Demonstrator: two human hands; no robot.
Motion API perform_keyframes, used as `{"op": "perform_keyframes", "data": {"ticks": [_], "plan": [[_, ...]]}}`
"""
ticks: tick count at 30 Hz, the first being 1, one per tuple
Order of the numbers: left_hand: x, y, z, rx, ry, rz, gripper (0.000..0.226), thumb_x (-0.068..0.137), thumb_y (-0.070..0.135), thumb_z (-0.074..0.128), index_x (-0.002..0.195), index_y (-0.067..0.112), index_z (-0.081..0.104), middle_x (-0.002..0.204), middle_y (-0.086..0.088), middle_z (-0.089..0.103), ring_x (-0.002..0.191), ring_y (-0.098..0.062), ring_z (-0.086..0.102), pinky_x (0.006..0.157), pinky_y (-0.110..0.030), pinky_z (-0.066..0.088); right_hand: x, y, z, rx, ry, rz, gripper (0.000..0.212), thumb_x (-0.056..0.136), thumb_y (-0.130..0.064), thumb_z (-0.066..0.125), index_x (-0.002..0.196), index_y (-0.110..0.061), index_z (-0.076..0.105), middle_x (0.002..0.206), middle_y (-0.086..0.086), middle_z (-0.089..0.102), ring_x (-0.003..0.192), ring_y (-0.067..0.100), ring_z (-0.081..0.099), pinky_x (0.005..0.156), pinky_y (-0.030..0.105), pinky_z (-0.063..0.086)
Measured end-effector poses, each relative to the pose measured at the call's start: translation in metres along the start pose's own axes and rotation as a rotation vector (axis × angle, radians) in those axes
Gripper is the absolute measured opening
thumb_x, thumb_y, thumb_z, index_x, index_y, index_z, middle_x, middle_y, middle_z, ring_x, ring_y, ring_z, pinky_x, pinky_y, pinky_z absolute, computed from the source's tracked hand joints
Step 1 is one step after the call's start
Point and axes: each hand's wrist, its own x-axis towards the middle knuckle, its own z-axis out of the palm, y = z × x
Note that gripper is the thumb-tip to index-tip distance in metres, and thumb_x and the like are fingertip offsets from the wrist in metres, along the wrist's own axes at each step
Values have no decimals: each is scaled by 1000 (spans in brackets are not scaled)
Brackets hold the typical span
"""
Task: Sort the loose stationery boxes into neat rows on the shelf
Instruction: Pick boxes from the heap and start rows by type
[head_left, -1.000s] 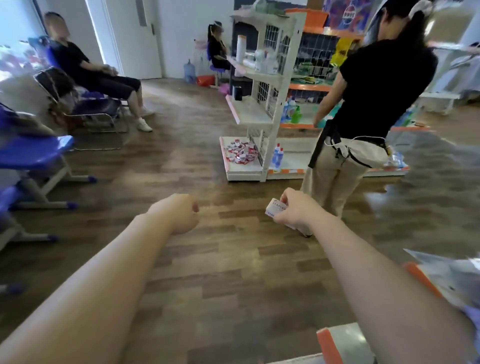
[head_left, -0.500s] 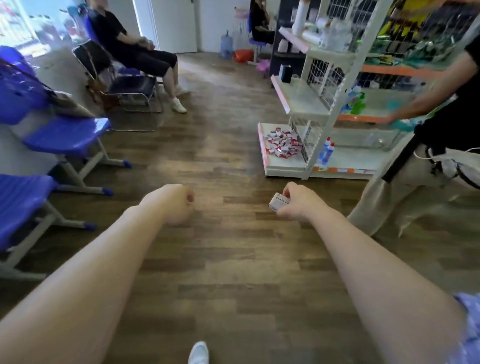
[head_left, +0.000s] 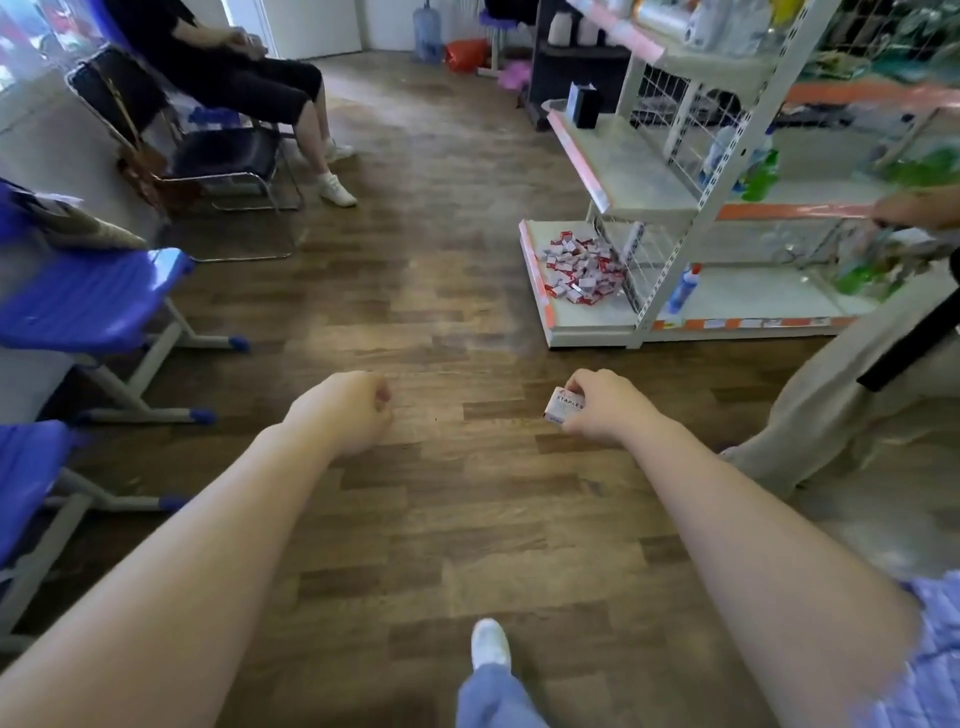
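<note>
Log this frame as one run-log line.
phase: approaching shelf | right hand: pinches staples box | left hand: fisted, holds nothing visible | loose boxes: unsorted heap on bottom shelf

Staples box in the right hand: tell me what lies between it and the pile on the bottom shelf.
Head view: only bare wood floor between the staples box and the pile.

white bottom shelf (head_left: 582, 327), wood floor (head_left: 441, 291) beneath; loose red-white boxes (head_left: 579, 266) heaped on it.
</note>
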Motion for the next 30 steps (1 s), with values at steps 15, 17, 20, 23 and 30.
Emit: {"op": "perform_keyframes", "data": {"ticks": [15,17,20,23,30], "plan": [[291,21,-71,65,-102,-17,36,93,25,47,128,20,50,124,-4,56,108,-24,55,94,-39,46,281,-19,-83,-22,-25,43,42,75,-22,67,113,-17,52,114,7,54,101,24,53,79,33,47],[323,19,-82,52,-111,-11,37,92,25,48,129,20,50,125,-5,56,108,-25,55,94,-40,47,310,-24,-91,-22,-21,48,42,76,-23,66,115,-16,51,114,7,54,101,25,54,77,33,46],[376,11,-95,66,-93,-8,36,92,28,49,127,22,51,122,-3,57,106,-23,56,92,-40,48,357,-31,-98,-23,-4,58,43,77,-24,66,116,-15,51,114,8,53,100,26,55,76,35,48],[433,4,-108,81,-94,-4,35,92,30,48,125,22,52,120,-2,58,105,-23,56,92,-40,48,411,-39,-105,-18,-18,80,44,77,-25,65,116,-14,51,115,9,52,102,27,53,78,37,48],[581,-7,-159,127,-113,44,34,91,25,47,124,18,54,119,-4,59,107,-25,55,91,-37,47,549,-73,-134,4,-47,140,42,78,-24,66,115,-12,52,113,9,57,98,26,56,72,31,44]]}}
